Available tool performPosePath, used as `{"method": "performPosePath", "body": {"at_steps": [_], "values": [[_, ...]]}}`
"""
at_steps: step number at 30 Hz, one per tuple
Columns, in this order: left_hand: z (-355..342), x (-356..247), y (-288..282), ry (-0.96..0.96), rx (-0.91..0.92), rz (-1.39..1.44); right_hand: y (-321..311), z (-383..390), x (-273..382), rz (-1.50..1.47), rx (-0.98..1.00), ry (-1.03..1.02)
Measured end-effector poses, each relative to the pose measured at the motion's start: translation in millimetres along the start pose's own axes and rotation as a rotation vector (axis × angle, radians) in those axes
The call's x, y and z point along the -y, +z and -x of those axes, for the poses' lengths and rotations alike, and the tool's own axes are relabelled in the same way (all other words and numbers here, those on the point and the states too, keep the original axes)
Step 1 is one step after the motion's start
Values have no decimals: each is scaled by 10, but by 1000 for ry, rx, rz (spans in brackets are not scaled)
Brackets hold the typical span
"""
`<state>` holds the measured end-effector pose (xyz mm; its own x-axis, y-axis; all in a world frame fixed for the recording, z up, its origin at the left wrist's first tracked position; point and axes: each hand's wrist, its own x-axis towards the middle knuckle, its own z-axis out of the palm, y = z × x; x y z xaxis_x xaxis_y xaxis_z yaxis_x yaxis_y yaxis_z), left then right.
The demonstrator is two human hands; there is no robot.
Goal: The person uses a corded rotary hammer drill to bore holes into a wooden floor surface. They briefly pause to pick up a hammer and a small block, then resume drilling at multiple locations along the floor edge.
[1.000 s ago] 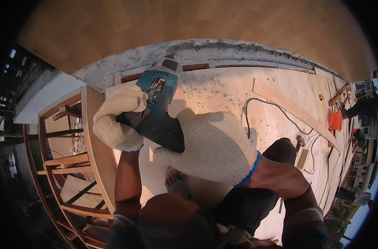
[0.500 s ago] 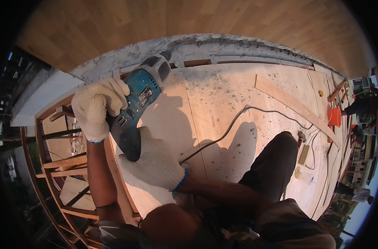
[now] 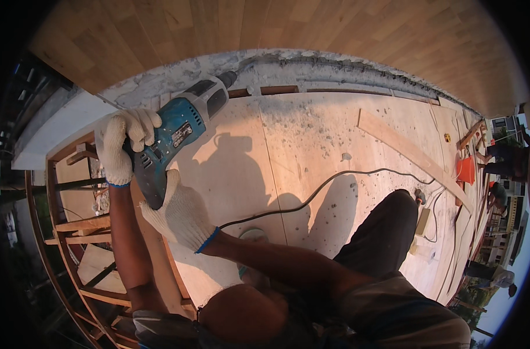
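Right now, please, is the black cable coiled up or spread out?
Spread out: the black cable runs loosely curved from near the right hand to the long plank, with no coil visible.

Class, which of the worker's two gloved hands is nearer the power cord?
The right hand, at the rear of the drill: the visible cord begins beside it. The left hand, nearer the tool's front, sits farther away.

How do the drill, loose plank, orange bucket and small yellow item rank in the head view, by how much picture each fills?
1. Drill, largest, helped by looking nearer the camera
2. Loose plank, about as long but thinner
3. Orange bucket
4. Small yellow item
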<state>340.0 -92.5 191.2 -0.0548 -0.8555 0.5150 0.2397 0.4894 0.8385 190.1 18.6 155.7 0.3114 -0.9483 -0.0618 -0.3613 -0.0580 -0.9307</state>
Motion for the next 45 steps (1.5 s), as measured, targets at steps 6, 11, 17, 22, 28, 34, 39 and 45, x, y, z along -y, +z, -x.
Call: {"method": "performPosePath", "body": {"at_steps": [6,11,17,22,28,34,39,45], "values": [[72,70,-225,-28,-104,9,158,-133,42,-71,3,27],[21,196,-347,-56,-157,56,210,-250,63,-43,-15,65],[-22,172,-567,-109,-170,97,390,-361,121,-28,-14,82],[-142,257,-575,-132,-188,125,470,-493,87,-54,-40,116],[-127,217,-712,-156,-242,59,548,-552,210,-75,-27,144],[-95,352,-845,-219,-296,94,685,-654,99,-69,-36,135],[-79,353,-894,-234,-341,126,789,-693,67,-90,-31,152],[-157,418,-868,-265,-355,130,809,-739,26,-110,-121,112]]}}
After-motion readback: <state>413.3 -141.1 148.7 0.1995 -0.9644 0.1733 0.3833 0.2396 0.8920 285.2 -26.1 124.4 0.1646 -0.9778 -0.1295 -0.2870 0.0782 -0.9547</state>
